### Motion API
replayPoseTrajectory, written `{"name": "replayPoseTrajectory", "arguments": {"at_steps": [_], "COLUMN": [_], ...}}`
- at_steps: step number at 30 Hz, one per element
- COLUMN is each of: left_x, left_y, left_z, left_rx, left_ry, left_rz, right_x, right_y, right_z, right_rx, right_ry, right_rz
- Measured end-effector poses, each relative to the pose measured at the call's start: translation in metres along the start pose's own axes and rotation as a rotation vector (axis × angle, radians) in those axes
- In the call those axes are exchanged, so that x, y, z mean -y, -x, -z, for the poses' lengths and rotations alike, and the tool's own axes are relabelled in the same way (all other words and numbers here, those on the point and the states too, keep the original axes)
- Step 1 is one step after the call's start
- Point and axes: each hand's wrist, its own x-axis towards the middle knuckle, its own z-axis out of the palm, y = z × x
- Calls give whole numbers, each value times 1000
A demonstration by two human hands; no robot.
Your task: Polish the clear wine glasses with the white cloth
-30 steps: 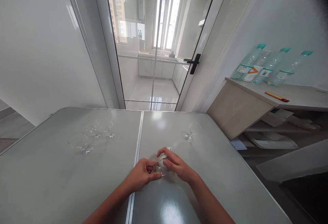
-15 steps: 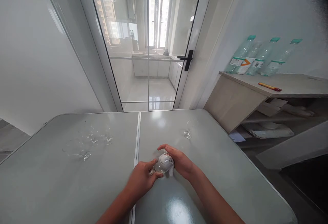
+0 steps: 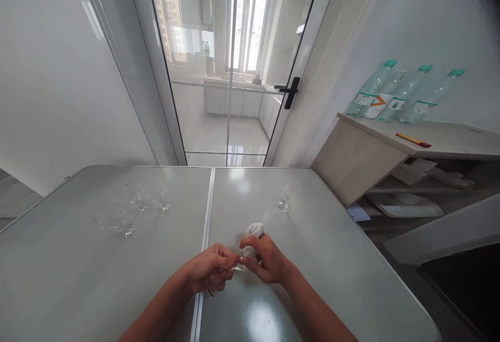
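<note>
My left hand point(image 3: 209, 270) is closed round a small clear stemmed glass point(image 3: 239, 266), which it holds just above the grey table point(image 3: 320, 258). My right hand point(image 3: 264, 259) is closed on a white cloth point(image 3: 253, 230) that is bunched into and over the glass. Both hands meet over the middle seam of the table, near its front. Most of the glass is hidden by fingers and cloth.
Three clear glasses point(image 3: 135, 209) stand at the left of the table and one glass point(image 3: 286, 199) at the right. A glass door point(image 3: 230, 65) is behind. A wooden shelf point(image 3: 422, 138) at the right bears several plastic bottles point(image 3: 398, 94).
My left hand has closed more tightly round the glass and turned it. The cloth has moved from around the bowl to stick out above my right hand's fingers.
</note>
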Motion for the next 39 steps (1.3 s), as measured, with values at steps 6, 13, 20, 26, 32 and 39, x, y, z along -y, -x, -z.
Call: {"name": "replayPoseTrajectory", "arguments": {"at_steps": [6, 13, 20, 26, 32, 39], "left_x": [-7, -10, -11, -9, -9, 1], "left_y": [9, 9, 5, 9, 9, -4], "left_z": [2, -8, -25, -10, 3, 6], "left_rx": [-115, -137, -102, -59, -206, -484], "left_ry": [-281, -350, -277, -169, -256, -144], "left_rz": [-100, -78, -115, -3, -94, -321], "right_x": [14, 16, -4, 0, -7, -18], "right_y": [-12, -16, -6, -6, -8, -8], "right_z": [12, 27, 29, 32, 30, 29], "right_rx": [169, 214, 204, 331, 286, -438], "right_ry": [-200, -421, -297, -311, -14, -208], "right_rz": [-65, -110, -11, 41, 119, -267]}}
